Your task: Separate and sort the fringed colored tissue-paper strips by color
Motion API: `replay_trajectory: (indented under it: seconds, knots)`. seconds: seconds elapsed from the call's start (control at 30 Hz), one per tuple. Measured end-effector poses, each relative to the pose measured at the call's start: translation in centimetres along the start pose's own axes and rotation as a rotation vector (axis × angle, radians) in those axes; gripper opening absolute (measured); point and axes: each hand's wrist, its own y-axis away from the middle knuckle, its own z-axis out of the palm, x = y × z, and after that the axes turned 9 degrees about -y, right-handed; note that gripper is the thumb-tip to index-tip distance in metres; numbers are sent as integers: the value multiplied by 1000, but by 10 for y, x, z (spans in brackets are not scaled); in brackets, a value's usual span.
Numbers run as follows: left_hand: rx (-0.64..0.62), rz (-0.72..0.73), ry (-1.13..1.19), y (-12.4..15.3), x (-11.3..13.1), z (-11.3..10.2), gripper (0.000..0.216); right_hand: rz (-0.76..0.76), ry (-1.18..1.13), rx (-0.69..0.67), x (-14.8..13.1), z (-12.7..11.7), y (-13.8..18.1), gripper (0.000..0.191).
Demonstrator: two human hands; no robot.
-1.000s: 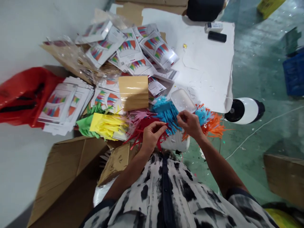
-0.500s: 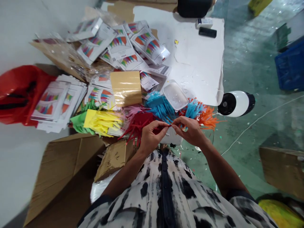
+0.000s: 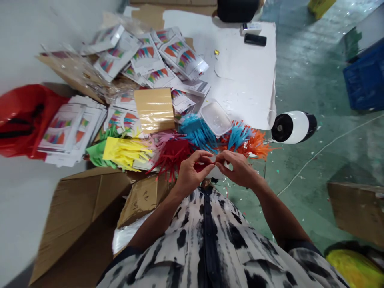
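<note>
My left hand (image 3: 193,171) has its thumb and fingers pinched together on a small piece of red paper (image 3: 200,166), mostly hidden by the fingers. From the other side, my right hand (image 3: 237,169) pinches the same piece, with the fingertips of both hands nearly touching. Just left of them lies a fringed red paper tassel (image 3: 174,154). Blue tassels (image 3: 199,132) and an orange tassel (image 3: 258,146) spread beyond my fingers. Farther left are a yellow tassel (image 3: 127,154) and a green one (image 3: 100,153).
A white plastic tub (image 3: 216,118) sits among the tassels. Behind it are a tan sheet (image 3: 154,110) and piled printed packets (image 3: 183,58). A red bag (image 3: 27,120) lies at left, an open carton (image 3: 78,200) below. A white-and-black cylinder (image 3: 295,127) stands right of the table.
The fingertips of both hands have shifted slightly around the red paper, which stays pinched between them. The whole view has moved a little, so the table things appear farther left.
</note>
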Motion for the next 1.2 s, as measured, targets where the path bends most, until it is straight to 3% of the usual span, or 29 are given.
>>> replay_trajectory:
  seconds: [0.2,0.4,0.57,0.7,0.9,1.1,1.2]
  knots:
    - [-6,-59,102,5,-3,5,23,56,-99,48,-5,4,8,16]
    - [-29,-44,122,7,-7,13,27,309,-410,221,-2,14,19,32]
    - [-87,117,-141,11,-14,14,17,432,-607,152,5,26,28,44]
    - [-104,108,-172,16,-20,12,19,488,-758,125,9,38,34,48]
    - [-87,-66,-42,25,-39,10,24,528,-676,314,16,52,45,45]
    - [-58,-165,100,27,-61,18,26,524,-571,219,19,64,41,37]
    - [-50,-193,109,24,-76,14,28,503,-457,278,28,56,33,34]
